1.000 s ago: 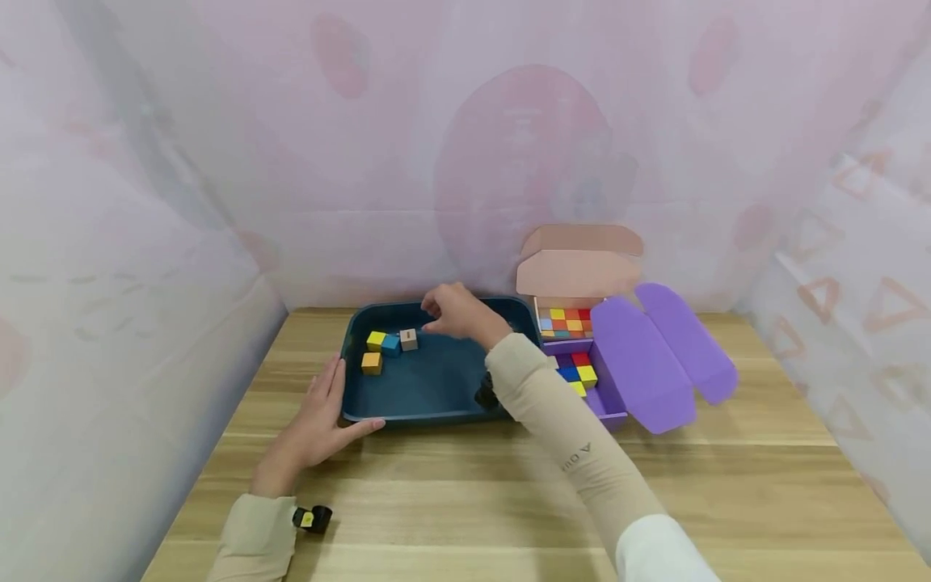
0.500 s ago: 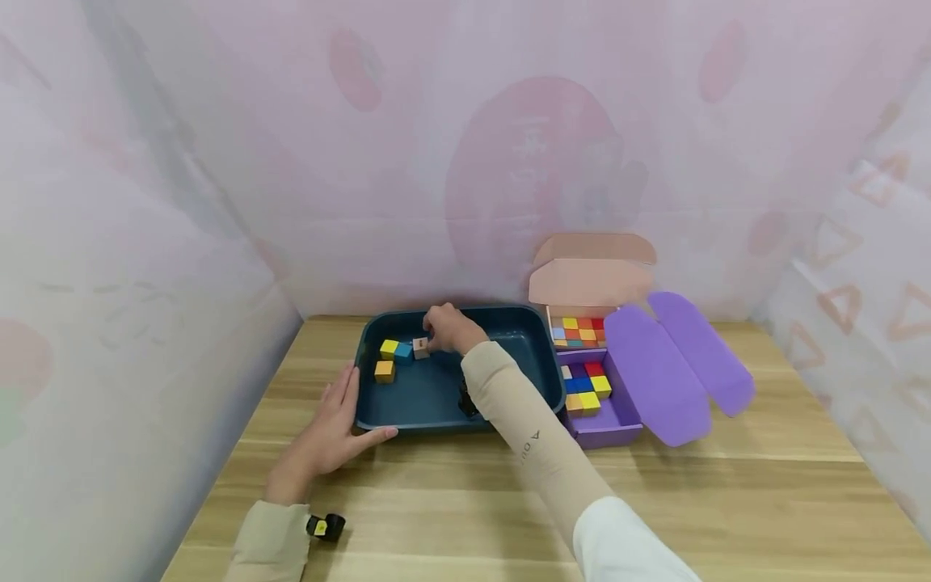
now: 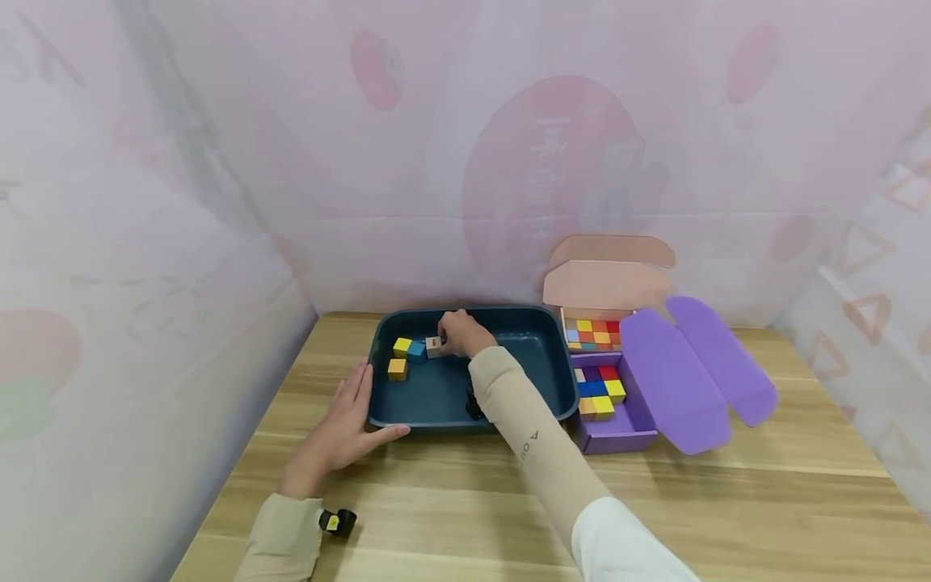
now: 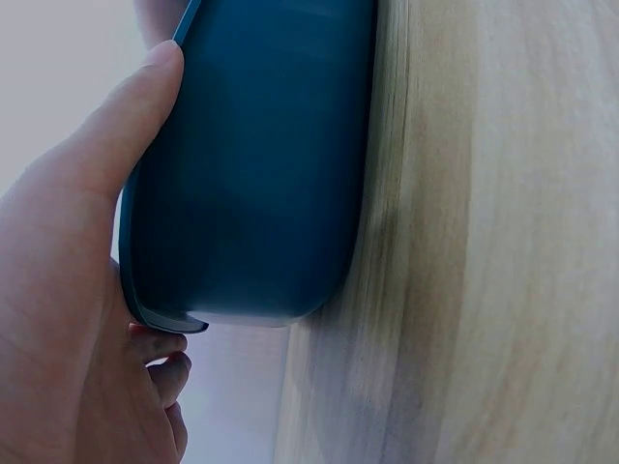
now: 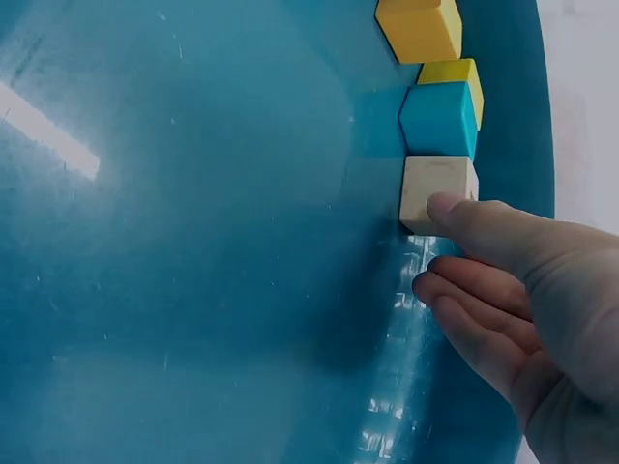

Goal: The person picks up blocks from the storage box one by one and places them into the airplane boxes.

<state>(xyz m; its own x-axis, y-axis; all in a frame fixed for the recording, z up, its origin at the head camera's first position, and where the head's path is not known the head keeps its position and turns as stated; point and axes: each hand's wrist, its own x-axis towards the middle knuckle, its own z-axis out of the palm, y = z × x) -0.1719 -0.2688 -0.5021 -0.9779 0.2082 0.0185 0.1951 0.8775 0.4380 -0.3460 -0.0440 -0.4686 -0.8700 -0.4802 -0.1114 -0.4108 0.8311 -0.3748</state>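
Observation:
A dark teal tray (image 3: 465,423) sits on the wooden table. In its far left part lie a yellow cube (image 3: 402,347), a blue cube (image 3: 417,350), a beige cube (image 3: 433,347) and an orange cube (image 3: 396,369). My right hand (image 3: 458,333) reaches into the tray. One fingertip (image 5: 447,207) touches the beige cube (image 5: 437,188), which stands flush against the blue cube (image 5: 438,119); the other fingers hang loosely curled beside it. My left hand (image 3: 358,414) rests against the tray's near left corner, with its thumb (image 4: 131,121) along the tray wall (image 4: 261,174).
To the right of the tray, a purple box (image 3: 618,436) stands with its lid folded open and holds several coloured cubes (image 3: 600,390). A pink box (image 3: 607,283) behind it holds more cubes (image 3: 592,335). Pink-white curtains close in the table (image 3: 691,509) on three sides.
My right hand has dropped from just above the beige cube onto it. The cubes keep their places and the left hand stays at the corner. The head view has shifted.

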